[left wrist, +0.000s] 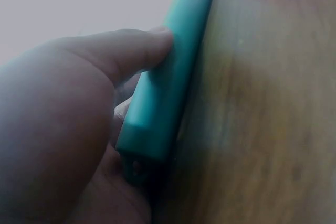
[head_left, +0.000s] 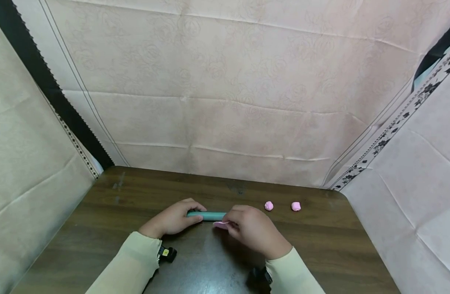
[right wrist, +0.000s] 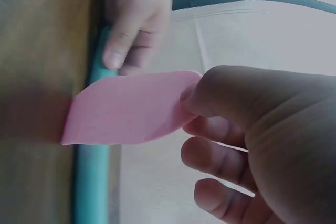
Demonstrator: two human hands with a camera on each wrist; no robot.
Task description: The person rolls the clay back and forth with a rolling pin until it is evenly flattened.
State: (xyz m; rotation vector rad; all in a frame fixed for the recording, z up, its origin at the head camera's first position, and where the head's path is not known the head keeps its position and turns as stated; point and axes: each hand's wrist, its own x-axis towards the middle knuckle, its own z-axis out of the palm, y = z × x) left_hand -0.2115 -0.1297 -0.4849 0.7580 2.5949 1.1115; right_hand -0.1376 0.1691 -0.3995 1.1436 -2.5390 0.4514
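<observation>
Pale patterned drape [head_left: 225, 81] behind your bench, covers most of the head view. Pale side drapes too, left drape [head_left: 30, 163] and right drape [head_left: 416, 196], the right one with a dark floral border. Brown wood-look bench [head_left: 331, 241] in front of you, glossy patch near your side. Your pale yellow-green sleeves come in from the lower edge; a small black device [head_left: 168, 254] with a yellow mark sits at your left cuff.

Your right hand [head_left: 254, 228] and left hand [head_left: 175, 218] are near each other, mid-bench. Teal bar [head_left: 210, 216] lies crosswise between them; your left grip is clamped on its left end, thumb on the near side, fingers round the far side. Its right end is hidden behind your right hand in the head view.

Thin pink piece [right wrist: 131, 108], flat with a curved outline: your right grip pinches one end, thumb against fingers. It's beside the bar, on your side; can't tell if they touch. Smallest: two pink lumps, one [head_left: 269, 206] and another [head_left: 296, 206], apart on the bench, beyond your right hand and to its right.
</observation>
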